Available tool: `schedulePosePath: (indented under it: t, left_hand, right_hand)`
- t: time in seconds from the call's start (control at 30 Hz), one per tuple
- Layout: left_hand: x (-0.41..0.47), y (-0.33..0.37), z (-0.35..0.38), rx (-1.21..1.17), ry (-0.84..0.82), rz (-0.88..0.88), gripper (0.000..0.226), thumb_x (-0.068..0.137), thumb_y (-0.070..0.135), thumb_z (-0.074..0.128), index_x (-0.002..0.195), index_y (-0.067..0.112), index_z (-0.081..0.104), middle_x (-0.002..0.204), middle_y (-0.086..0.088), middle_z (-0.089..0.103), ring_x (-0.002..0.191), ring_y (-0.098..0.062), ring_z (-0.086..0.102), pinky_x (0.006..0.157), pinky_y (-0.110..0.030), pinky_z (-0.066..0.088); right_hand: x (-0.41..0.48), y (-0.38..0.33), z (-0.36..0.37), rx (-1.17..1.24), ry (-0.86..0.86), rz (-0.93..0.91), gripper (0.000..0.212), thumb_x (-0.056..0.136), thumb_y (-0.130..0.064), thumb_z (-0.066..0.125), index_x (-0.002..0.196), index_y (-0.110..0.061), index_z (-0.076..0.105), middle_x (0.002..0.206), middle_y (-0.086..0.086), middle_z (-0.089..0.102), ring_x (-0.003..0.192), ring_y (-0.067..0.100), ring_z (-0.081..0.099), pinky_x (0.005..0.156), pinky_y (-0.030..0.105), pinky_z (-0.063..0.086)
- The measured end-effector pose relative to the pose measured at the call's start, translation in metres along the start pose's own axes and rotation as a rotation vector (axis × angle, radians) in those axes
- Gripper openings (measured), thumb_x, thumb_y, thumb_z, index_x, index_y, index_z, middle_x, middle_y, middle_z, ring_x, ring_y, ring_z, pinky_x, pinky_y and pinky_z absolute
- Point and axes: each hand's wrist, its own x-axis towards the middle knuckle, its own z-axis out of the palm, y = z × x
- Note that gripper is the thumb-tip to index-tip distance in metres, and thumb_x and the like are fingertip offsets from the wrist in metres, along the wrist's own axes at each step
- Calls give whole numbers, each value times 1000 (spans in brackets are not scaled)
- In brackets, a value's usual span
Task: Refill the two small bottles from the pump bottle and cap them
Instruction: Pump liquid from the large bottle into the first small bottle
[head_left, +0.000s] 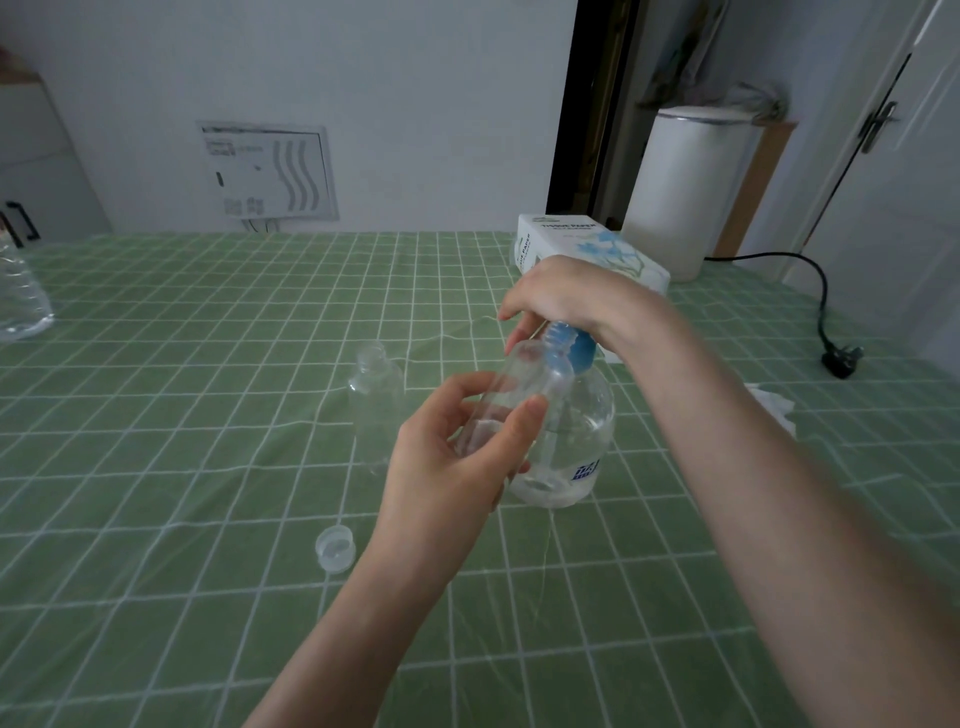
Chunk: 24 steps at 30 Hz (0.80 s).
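Nearest: clear cap (335, 555), loose on green checked tablecloth (156, 519). Next, left hand (452, 467), thumb and fingers curled round small bottle (511, 395), held tilted, mouth raised toward blue pump head (563, 338). Just behind: pump bottle (571, 447), upright on cloth, blue label print too small to read. Over that head, right hand (566, 301), fingers curled down around it. Left of these, second small bottle (376, 410), upright, uncapped. Farthest: tissue box (587, 249), printed "TISSUE PAPER".
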Motion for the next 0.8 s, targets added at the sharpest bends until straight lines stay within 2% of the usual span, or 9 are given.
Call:
schedulePosePath:
  t: [0.23,0.3,0.4,0.53,0.8]
  left_hand:
    - [1,2,-1,13,-13,24,34,65,44,66,93,26,66,74,9,70,58,-6,66,45,-12,42]
    - [1,2,-1,15,-16,27,34,65,45,66,93,26,66,75,8,70,59,-6,65,45,-12,42]
    - [1,2,1,16,-19,21,35,64,45,66,93,25,66,74,8,70,58,-6,65,45,-12,42]
    - [0,0,-1,29,-5,20,35,63,46,66,91,24,66,72,8,69,57,-8,65,43,-14,41]
    - [0,-2,0,9,7,3,34,61,46,67,88,25,67,72,7,70,57,-9,65,41,-14,40]
  right_hand:
    - [-3,-9,-10,9,7,-58,34,91,-24,57,120,-8,61,111,15,72,105,34,69,97,50,52]
    - [-1,-7,-9,28,-10,-52,33,91,-22,57,120,-7,60,107,15,74,95,30,70,94,46,54]
    - [-3,-4,-8,82,-40,-32,30,91,-19,56,119,-7,60,99,13,76,78,25,69,79,36,53]
    - [-3,0,-2,42,-35,-20,33,91,-23,58,121,-8,62,119,17,67,107,34,66,96,47,53]
    - [-1,1,-1,40,-30,-24,38,89,-22,59,123,-5,59,117,18,68,107,35,66,98,47,52]
